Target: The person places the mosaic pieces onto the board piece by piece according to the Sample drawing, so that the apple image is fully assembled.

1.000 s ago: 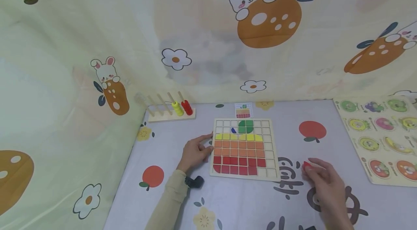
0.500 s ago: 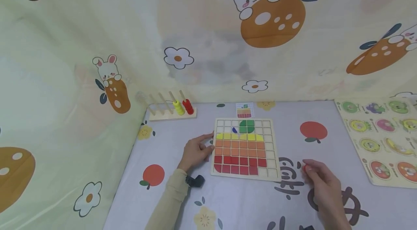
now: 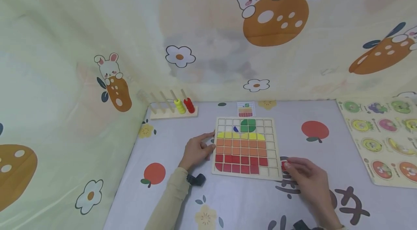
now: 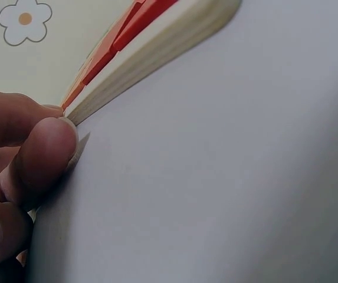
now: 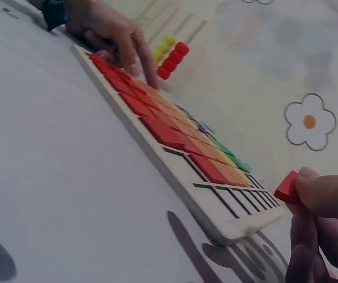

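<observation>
A wooden grid board [image 3: 271,150] lies on the table, with red, orange, yellow and green tiles in rows and one small blue piece near the top. My left hand [image 3: 194,150] touches its left edge with thumb and index finger, seen close in the left wrist view. One red tile [image 5: 163,131] at the end of the front row sits slightly raised over the grid lines. Just off the board's right edge, my right hand [image 3: 309,181] pinches another red tile [image 5: 286,187] between thumb and fingers. Bare cells [image 5: 216,200] show at the board's near right corner.
Behind the board lies a small pattern card [image 3: 245,109]. A wooden peg stand [image 3: 174,113] with yellow and red beads is at the back left. On the right lies a fruit picture board [image 3: 374,139]. A printed curtain [image 3: 208,42] rises behind the table.
My right hand has moved left with the red tile, up close to the board's right edge. The left hand keeps its place at the board's left edge. The head view has shifted slightly.
</observation>
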A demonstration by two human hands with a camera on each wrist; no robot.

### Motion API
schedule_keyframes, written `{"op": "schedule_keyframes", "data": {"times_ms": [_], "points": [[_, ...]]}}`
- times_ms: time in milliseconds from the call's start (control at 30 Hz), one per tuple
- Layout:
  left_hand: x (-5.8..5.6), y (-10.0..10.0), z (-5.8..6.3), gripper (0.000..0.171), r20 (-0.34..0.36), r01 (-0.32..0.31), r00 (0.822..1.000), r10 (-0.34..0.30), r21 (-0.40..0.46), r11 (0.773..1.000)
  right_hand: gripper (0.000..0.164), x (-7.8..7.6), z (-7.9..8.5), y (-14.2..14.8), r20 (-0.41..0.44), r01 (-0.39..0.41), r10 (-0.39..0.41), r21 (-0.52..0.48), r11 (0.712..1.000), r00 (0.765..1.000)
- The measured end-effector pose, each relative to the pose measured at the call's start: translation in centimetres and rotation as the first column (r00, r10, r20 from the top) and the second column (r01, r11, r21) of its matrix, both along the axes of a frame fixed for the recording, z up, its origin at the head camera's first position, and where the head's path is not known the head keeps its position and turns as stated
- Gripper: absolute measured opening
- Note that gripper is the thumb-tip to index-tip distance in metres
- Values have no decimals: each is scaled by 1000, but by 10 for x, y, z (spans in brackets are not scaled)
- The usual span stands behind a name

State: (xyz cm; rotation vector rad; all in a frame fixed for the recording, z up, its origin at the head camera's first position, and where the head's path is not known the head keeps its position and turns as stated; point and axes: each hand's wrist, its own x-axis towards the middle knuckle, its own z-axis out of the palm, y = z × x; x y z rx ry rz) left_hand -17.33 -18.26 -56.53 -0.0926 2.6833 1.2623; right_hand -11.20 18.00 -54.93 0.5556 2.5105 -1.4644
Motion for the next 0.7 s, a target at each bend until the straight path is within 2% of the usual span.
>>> {"op": "schedule_keyframes", "data": {"times_ms": [67, 200, 367, 567, 700], "points": [[0, 1, 1, 53, -3, 5, 1000, -5, -8, 1000, 45, -1, -1, -3, -25, -48, 48, 6, 999, 999], [-1, 2, 1, 52, -7, 12, 1000, -12, -4, 1000, 36, -2, -3, -8, -89, -113, 121, 87, 990, 989], [0, 2, 3, 51, -14, 10, 1000, -10, 2, 1000, 30, -2, -5, -8, -171, -144, 175, 180, 973, 970], [1, 2, 5, 52, -3, 4, 1000, -4, 5, 1000, 28, 1, -2, -18, -213, -161, 197, 176, 971, 957], [1, 3, 4, 52, 1, 1, 1000, -1, 6, 1000, 29, 3, -2, -31, -243, -206, 245, 174, 963, 939]]}}
